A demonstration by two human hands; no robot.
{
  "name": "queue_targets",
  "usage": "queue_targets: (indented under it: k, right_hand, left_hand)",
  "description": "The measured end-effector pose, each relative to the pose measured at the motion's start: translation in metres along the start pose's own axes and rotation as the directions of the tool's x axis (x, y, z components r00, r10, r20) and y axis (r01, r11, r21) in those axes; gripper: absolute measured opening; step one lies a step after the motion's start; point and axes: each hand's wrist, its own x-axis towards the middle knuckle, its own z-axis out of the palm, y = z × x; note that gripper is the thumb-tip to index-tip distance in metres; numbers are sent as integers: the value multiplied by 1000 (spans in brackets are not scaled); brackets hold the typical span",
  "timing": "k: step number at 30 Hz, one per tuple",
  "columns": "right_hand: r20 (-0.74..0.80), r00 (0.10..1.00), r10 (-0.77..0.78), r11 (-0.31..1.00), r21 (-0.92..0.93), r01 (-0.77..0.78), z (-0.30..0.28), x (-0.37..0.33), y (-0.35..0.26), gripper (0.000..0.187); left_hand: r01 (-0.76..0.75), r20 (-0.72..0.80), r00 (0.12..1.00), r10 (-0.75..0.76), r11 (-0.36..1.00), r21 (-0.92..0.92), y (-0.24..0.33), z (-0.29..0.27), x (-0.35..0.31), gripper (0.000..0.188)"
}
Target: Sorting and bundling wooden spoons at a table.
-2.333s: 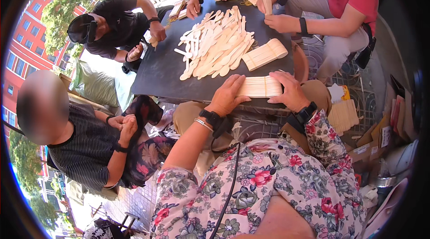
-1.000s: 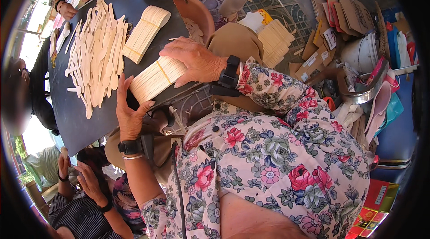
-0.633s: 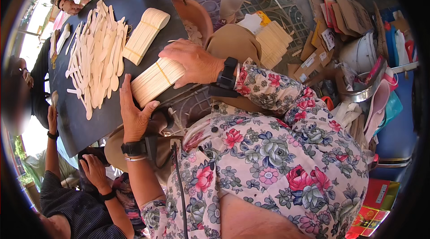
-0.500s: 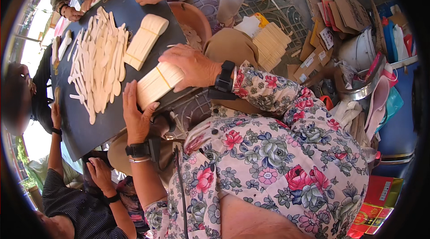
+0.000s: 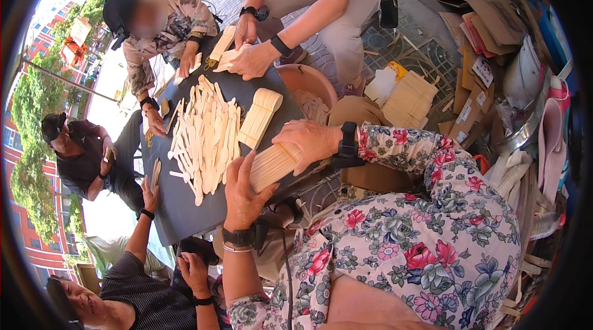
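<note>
Between my two hands is a banded bundle of flat pale wooden sticks (image 5: 273,168), held at the near right edge of the dark table. My left hand (image 5: 244,189) grips its left end, thumb along the near side. Over the right end curl the fingers of my right hand (image 5: 307,143), partly hiding it. Just beyond lies another banded bundle (image 5: 260,118) with rounded ends. To its left a loose pile of wooden spoons and sticks (image 5: 207,135) spreads across the dark tabletop (image 5: 176,212).
Across the table a person in pink (image 5: 272,39) handles wooden pieces; other people sit around the left side. A terracotta-coloured tub (image 5: 309,83) with wooden pieces stands right of the table. Stacked sticks (image 5: 409,102), flattened cardboard (image 5: 494,27) and a white bucket (image 5: 524,80) lie farther right.
The view has tilted up, so the table sits farther right and lower, and more of the people shows. My hands keep hold of the same bundle.
</note>
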Motion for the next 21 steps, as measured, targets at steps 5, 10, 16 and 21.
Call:
queue_targets:
  k: [5, 10, 16, 21]
  right_hand:
    - [250, 966, 67, 929, 337, -152, -24, 27, 4, 49]
    - [339, 912, 230, 638, 655, -405, -13, 29, -2, 25]
    - [161, 964, 211, 545, 799, -253, 14, 25, -12, 26]
    - [153, 972, 177, 627, 744, -232, 14, 25, -13, 28]
  left_hand:
    - [-216, 114, 971, 209, 975, 51, 15, -24, 27, 80]
    - [-115, 77, 989, 123, 988, -105, 14, -31, 25, 78]
    - [134, -115, 918, -379, 571, -810, 1, 8, 10, 46]
    - [146, -203, 881, -427, 654, -743, 24, 8, 15, 25]
